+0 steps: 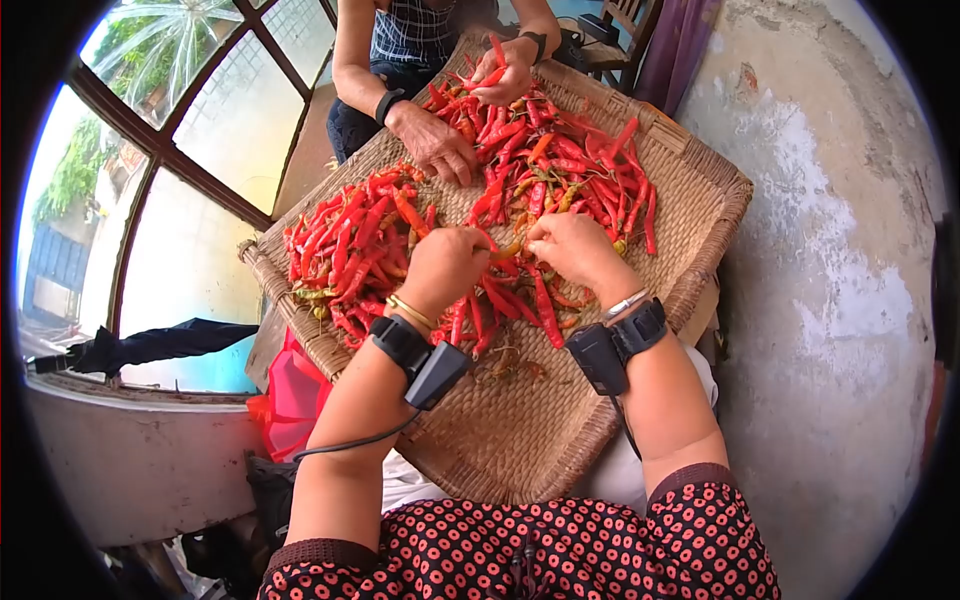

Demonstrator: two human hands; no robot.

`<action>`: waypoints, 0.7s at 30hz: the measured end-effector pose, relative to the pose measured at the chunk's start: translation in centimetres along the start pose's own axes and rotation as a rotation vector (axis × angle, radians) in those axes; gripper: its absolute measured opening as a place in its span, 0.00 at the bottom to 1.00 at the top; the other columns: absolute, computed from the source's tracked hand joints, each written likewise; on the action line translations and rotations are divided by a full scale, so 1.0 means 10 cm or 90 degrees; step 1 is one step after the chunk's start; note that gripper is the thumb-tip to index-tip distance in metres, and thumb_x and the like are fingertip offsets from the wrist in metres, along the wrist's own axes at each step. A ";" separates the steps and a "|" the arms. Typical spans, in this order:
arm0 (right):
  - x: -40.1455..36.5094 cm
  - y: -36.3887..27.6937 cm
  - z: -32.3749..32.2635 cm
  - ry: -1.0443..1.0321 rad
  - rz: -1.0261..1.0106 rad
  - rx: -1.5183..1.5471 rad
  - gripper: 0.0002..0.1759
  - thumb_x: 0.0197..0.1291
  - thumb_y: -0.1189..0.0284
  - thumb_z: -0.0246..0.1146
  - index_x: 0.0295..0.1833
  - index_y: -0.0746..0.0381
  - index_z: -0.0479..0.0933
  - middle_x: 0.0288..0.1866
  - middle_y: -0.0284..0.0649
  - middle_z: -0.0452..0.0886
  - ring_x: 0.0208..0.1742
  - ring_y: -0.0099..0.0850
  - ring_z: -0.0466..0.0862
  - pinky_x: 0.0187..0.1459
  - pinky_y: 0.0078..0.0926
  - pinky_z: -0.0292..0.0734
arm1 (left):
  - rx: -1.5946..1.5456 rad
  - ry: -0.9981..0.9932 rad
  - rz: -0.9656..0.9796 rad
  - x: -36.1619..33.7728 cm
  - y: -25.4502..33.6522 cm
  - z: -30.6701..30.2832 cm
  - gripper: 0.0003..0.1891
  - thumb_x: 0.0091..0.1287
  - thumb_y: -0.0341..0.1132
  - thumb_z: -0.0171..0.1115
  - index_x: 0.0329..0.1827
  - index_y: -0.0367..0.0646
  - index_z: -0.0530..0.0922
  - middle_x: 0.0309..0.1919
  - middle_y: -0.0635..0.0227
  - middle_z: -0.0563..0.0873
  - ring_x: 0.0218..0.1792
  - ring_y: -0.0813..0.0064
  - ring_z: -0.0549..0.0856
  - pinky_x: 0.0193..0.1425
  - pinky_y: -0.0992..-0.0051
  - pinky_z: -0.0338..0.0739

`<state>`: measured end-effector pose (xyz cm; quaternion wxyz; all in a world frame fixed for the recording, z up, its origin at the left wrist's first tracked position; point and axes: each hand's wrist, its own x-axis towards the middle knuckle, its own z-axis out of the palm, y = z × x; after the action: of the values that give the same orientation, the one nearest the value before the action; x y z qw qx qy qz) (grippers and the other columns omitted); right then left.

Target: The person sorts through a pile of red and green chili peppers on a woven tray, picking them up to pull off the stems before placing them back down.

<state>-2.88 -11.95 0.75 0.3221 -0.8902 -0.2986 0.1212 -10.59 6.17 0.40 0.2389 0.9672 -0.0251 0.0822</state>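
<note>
Red chili peppers (345, 235) lie in a heap on a woven tray (500, 440), left of my hands. A larger pile of chili peppers (590, 165), mixed with some orange and greenish ones, spreads across the far right part. My left hand (448, 268) is closed, its fingertips at a yellowish chili pepper (508, 249) between my two hands. Over the near edge of the larger pile, my right hand (578, 252) is pinched, fingertips facing the left hand. Whatever lies between its fingers is too small to make out.
Across the tray sits another person, whose hands (435, 140) are among the peppers, one holding red chilies (490, 77). Stem scraps (510, 368) lie near me. A window stands left with a dark folded umbrella (170, 345); a bare wall (820, 250) rises right.
</note>
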 end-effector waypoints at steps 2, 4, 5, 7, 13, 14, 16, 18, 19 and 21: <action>0.02 -0.03 -0.04 0.021 0.024 0.043 0.11 0.50 0.64 0.61 0.34 0.60 0.80 0.29 0.44 0.81 0.34 0.40 0.81 0.38 0.35 0.75 | -0.064 0.003 -0.008 0.06 -0.03 -0.11 0.07 0.53 0.32 0.60 0.32 0.40 0.80 0.21 0.61 0.81 0.24 0.67 0.81 0.32 0.70 0.75; 0.05 -0.05 -0.06 0.042 0.034 0.101 0.11 0.50 0.64 0.62 0.35 0.61 0.80 0.29 0.44 0.81 0.34 0.40 0.81 0.37 0.34 0.75 | -0.169 0.012 -0.060 0.17 -0.03 -0.22 0.07 0.54 0.30 0.61 0.33 0.38 0.80 0.18 0.67 0.79 0.21 0.82 0.77 0.27 0.76 0.73; 0.06 -0.05 -0.07 0.068 0.042 0.159 0.11 0.50 0.65 0.62 0.35 0.61 0.79 0.29 0.44 0.81 0.33 0.39 0.81 0.36 0.33 0.75 | -0.208 0.056 -0.050 0.24 -0.09 -0.24 0.08 0.55 0.30 0.61 0.35 0.37 0.80 0.16 0.70 0.77 0.19 0.83 0.76 0.25 0.77 0.72; 0.09 0.04 0.01 0.110 0.014 0.186 0.11 0.50 0.65 0.62 0.35 0.62 0.79 0.27 0.43 0.81 0.30 0.37 0.81 0.34 0.31 0.74 | -0.227 0.126 -0.102 0.40 -0.03 -0.34 0.09 0.54 0.30 0.62 0.37 0.39 0.80 0.20 0.67 0.80 0.22 0.76 0.79 0.30 0.74 0.75; 0.12 0.07 -0.04 0.157 0.041 0.336 0.10 0.52 0.68 0.61 0.34 0.65 0.79 0.22 0.39 0.79 0.25 0.27 0.79 0.30 0.26 0.73 | 0.071 0.008 0.044 0.34 0.03 -0.08 0.10 0.52 0.33 0.62 0.37 0.44 0.80 0.39 0.61 0.81 0.41 0.61 0.79 0.44 0.65 0.75; 0.11 0.04 -0.06 0.144 0.045 0.364 0.10 0.52 0.69 0.61 0.34 0.65 0.79 0.22 0.39 0.79 0.24 0.25 0.79 0.30 0.25 0.73 | 0.170 -0.078 0.038 0.30 0.05 0.02 0.10 0.51 0.31 0.60 0.38 0.46 0.80 0.39 0.62 0.80 0.42 0.61 0.79 0.44 0.65 0.75; 0.10 0.02 -0.04 0.129 0.048 0.392 0.09 0.52 0.69 0.60 0.34 0.65 0.79 0.22 0.38 0.79 0.24 0.24 0.78 0.30 0.25 0.73 | 0.216 -0.025 0.138 0.13 -0.10 0.26 0.05 0.54 0.31 0.55 0.29 0.46 0.79 0.31 0.62 0.78 0.39 0.62 0.78 0.40 0.66 0.76; 0.11 0.03 0.01 0.111 0.039 0.377 0.09 0.53 0.70 0.60 0.33 0.65 0.78 0.22 0.38 0.79 0.24 0.25 0.79 0.30 0.24 0.73 | 0.207 -0.052 0.158 0.09 -0.08 0.26 0.05 0.54 0.31 0.54 0.29 0.45 0.79 0.32 0.62 0.78 0.41 0.62 0.78 0.40 0.66 0.76; 0.12 0.04 0.01 0.112 0.037 0.378 0.09 0.53 0.70 0.60 0.33 0.65 0.78 0.22 0.38 0.79 0.24 0.25 0.79 0.30 0.24 0.73 | 0.220 -0.059 0.149 0.09 -0.04 0.24 0.05 0.54 0.30 0.54 0.30 0.45 0.79 0.33 0.62 0.77 0.42 0.62 0.77 0.41 0.66 0.76; 0.13 0.05 0.02 0.113 0.020 0.360 0.09 0.53 0.70 0.59 0.33 0.65 0.78 0.22 0.38 0.79 0.24 0.24 0.79 0.29 0.24 0.74 | 0.234 -0.068 0.139 0.10 0.01 0.22 0.05 0.54 0.30 0.54 0.30 0.45 0.79 0.34 0.62 0.77 0.43 0.62 0.77 0.41 0.66 0.76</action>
<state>-1.74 -11.39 0.22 0.5801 -0.7769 -0.2097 0.1266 -9.30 5.04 -1.35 0.0470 0.9890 -0.1268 0.0591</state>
